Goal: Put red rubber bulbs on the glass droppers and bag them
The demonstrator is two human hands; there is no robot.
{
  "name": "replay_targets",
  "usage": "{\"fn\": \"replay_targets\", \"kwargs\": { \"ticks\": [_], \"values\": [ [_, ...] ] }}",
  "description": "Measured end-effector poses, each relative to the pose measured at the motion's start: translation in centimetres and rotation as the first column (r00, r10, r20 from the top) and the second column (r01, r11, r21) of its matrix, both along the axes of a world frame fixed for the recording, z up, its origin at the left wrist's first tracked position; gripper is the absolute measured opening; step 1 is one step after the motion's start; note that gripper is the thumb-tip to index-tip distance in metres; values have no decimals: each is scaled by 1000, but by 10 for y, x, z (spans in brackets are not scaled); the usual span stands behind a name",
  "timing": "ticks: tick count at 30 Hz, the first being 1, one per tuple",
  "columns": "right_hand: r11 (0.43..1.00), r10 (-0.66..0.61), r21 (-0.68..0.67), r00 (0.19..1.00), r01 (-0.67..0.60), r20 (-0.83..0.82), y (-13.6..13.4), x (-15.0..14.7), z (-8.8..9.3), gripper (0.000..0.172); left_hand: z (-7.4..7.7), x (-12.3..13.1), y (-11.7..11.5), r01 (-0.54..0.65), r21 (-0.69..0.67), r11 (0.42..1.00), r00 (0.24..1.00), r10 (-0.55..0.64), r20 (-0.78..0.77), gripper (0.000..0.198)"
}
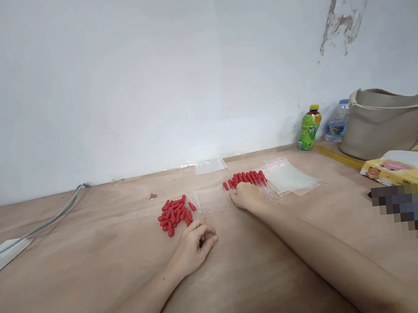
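Both forearms run off the bottom edge; the 2 hands are apart. At 11 o'clock the left hand [197, 245] rests on the table [102, 247], loosely curled, thumb and forefinger slightly parted, its palm hidden. Just beyond lies a heap of red rubber bulbs [171, 215], overlapping too much to count. At 12 o'clock, clear thin tubes [212, 201] lie side by side, faint against the wood. At 1 o'clock the right hand [249, 197] bends over a row of red-bulbed droppers [250, 177], covering some stems; its fingertips are hidden, so I cannot tell whether they grip any. Clear bags [291, 177] adjoin that row. Farther, at 2 o'clock, the bin [388, 125] is cut off by the frame and partly covers a clear bottle [336, 125].
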State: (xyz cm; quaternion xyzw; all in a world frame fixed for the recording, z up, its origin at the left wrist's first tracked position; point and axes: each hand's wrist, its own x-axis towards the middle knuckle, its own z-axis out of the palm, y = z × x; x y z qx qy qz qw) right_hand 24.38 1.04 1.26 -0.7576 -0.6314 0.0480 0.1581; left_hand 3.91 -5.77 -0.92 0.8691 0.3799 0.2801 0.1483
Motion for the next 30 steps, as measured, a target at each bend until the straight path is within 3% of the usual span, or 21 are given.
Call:
{"fn": "replay_targets", "kwargs": {
  "ticks": [10,20,25,28,30],
  "values": [
    [998,62,3,998,-62,20,3,-8,-1,34,-1,-1,-1,9,-1,1000,1000,-8,6,11],
    [987,81,-139,997,-83,-17,22,-27,6,24,3,0,-3,0,-11,1000,1000,0,-7,10],
    [986,103,-130,994,-107,-38,19,-25,11,24,3,1,-5,9,-15,1000,1000,-9,-8,10],
    [987,146,-63,988,-148,-45,7,-22,12,26,1,-1,-3,-24,48,999,1000,24,-9,11],
    [979,202,1,978,-202,-44,-6,-17,11,27,3,-5,2,-86,166,982,996,90,-11,13]
  ]
}}
